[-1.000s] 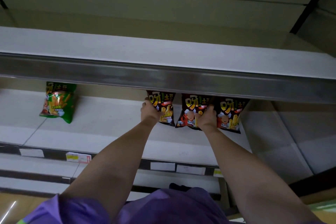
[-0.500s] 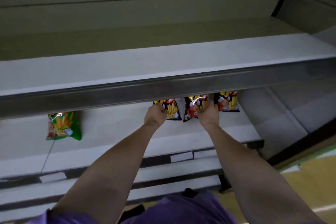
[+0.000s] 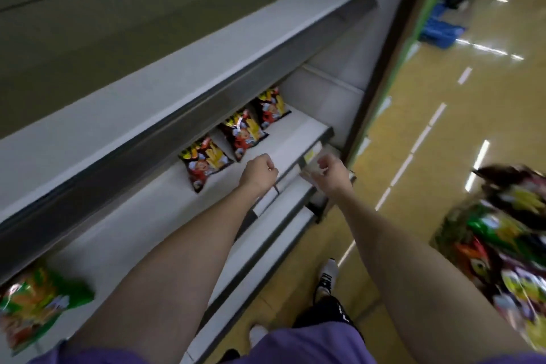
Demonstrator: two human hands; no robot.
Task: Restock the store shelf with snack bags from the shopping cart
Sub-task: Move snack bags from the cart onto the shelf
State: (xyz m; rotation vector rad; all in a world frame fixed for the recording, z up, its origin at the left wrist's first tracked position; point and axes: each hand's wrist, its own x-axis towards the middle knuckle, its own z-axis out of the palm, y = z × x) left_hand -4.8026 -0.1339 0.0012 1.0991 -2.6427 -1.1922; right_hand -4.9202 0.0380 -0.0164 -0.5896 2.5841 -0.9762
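- Landmark: the nearest red snack bag [image 3: 204, 163], one of three red bags on the shelf [image 3: 141, 224]. It stands just under the steel lip of the upper shelf [image 3: 177, 124], face outward so a shopper can read it.
- The middle red bag [image 3: 244, 135] and the far red bag [image 3: 271, 108] stand beyond the landmark in one row, near each other but apart, likely spaced as a display front.
- The left hand [image 3: 258, 173] hangs just right of the landmark, apart from it; its grip is loosely curled on nothing.
- The right hand [image 3: 330, 172] lies farther right, past the shelf edge over the price strip [image 3: 312, 154]; it is blurred, fingers curled, holding nothing I can make out.
- A green snack bag [image 3: 35, 304] lies well left of the landmark on the same shelf.
- The heap of cart bags [image 3: 508, 239] sits far right of the landmark, across the floor [image 3: 443, 139]; the next bags probably come from there.
- The overhanging upper shelf hides the bag tops and would crowd any reach to the back.
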